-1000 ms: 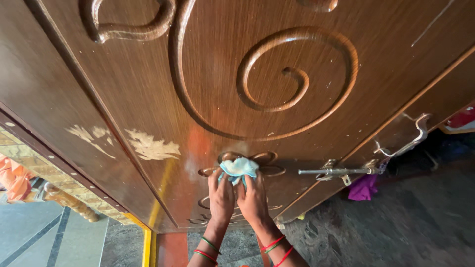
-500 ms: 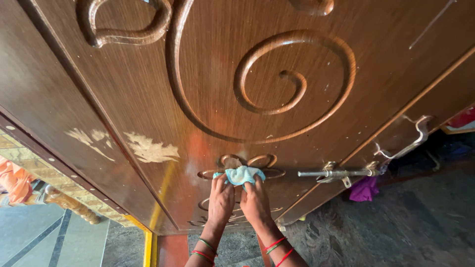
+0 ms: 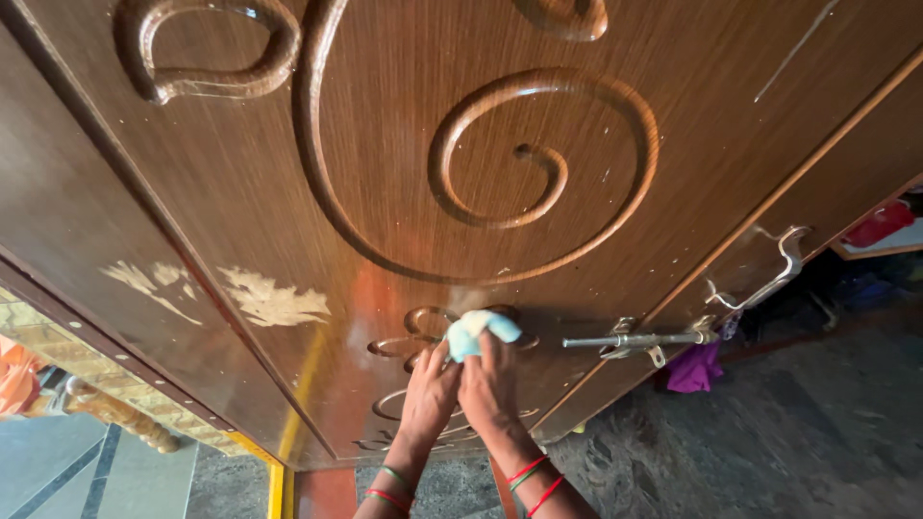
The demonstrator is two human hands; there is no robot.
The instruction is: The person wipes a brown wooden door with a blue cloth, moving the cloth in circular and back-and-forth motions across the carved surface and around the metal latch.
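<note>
Both hands, left hand (image 3: 430,392) and right hand (image 3: 488,384), bunch a soft, light blue cloth (image 3: 478,332) against the carved wooden door (image 3: 413,144), fingers seemingly clenched on its bottom edge.

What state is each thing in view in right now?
Light blue cloth: bunched, pressed against the door's carved flower.
Left hand: on the cloth's lower edge.
Right hand: gripping the cloth.
Wooden door: glossy, finish chipped at two pale patches.
Slide bolt: drawn across to the adjoining panel.
Metal handle: untouched.
</note>
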